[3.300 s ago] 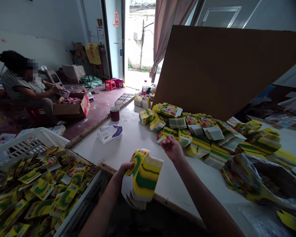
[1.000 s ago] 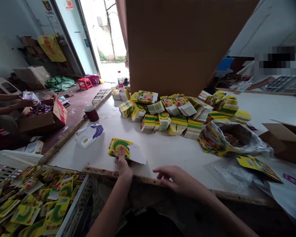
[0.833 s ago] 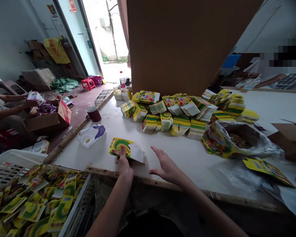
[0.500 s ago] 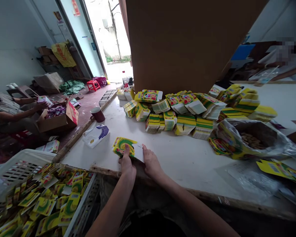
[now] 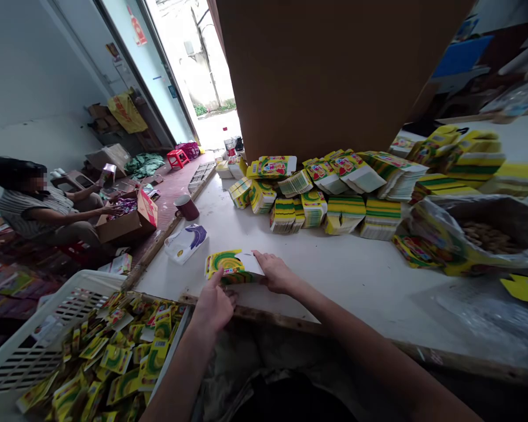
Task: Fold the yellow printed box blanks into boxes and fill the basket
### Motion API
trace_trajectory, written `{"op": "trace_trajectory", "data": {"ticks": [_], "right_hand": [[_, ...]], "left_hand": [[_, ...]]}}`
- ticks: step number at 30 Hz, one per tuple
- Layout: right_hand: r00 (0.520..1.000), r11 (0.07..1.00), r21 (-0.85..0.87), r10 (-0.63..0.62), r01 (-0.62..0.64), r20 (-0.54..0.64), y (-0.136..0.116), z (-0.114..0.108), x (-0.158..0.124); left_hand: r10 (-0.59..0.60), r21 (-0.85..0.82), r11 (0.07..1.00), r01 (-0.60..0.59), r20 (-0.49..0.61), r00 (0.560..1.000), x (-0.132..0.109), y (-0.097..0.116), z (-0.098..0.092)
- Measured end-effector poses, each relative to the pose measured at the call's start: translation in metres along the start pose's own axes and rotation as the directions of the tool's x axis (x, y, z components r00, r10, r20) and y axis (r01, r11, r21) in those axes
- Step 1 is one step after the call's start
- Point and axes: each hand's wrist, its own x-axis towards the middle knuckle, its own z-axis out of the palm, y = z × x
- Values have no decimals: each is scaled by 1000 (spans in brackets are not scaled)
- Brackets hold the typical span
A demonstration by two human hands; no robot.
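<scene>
Near the front edge of the white table is a small stack of flat yellow-and-green cartons, a white flap showing at its right end. My right hand grips that white end, fingers behind and on top. At the near left side, my left hand has its thumb against the printed face and its other fingers curled low by the front edge, partly hidden. A white-and-purple tissue pack lies just beyond the stack, to the left.
Bundles of yellow cartons line the back of the table before a big brown cardboard panel. At lower left stands a white basket full of yellow packs. A mug, an opened bag and a seated person are around.
My left hand has shifted its hold lower and left on the cartons, and the stack now lies flatter. The view has turned to the left; the seated person's hands moved over the box.
</scene>
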Motion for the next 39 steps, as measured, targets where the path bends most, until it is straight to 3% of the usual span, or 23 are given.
{"op": "trace_trajectory", "data": {"ticks": [2,4,7,10,13,16,19,22,26,29,34,36,39], "right_hand": [[1000,1000,0,-7,7,2,0,1,0],[1000,1000,5,-9,9,4,0,2,1],[1000,1000,17,-6,6,12,1,-2,2],[1000,999,33,-16,15,19,2,-15,-2],[999,998,46,-39,40,-34,-4,-35,-12],[988,996,65,-57,66,-142,-22,-53,-20],[979,996,72,-46,61,-199,-49,-58,-19],[980,999,49,11,-1,-199,-70,-49,-9],[976,994,14,109,-108,-189,-82,-36,1],[973,990,20,140,-139,-185,-85,-33,4],[968,988,85,145,-130,-204,-86,-39,6],[968,986,132,132,-105,-215,-84,-43,2],[969,977,208,101,-53,-228,-85,-50,-8]], "left_hand": [[-135,66,989,135,-7,991,-16,2,-16],[-155,130,981,147,53,986,-32,0,-33],[22,199,978,-58,178,984,-46,-4,-56],[284,240,922,-304,116,952,-43,-6,-72],[402,243,885,-398,34,915,-29,-1,-80],[484,248,852,-462,-35,874,-7,8,-80],[553,292,811,-507,-96,828,18,14,-71],[516,323,827,-460,-112,849,39,15,-59],[447,301,854,-424,-10,894,49,5,-48],[445,274,856,-438,40,894,48,-2,-46],[487,261,842,-471,7,874,39,-7,-45],[593,289,782,-552,-73,802,29,-7,-44],[795,284,605,-744,-160,585,7,-7,-40]]}}
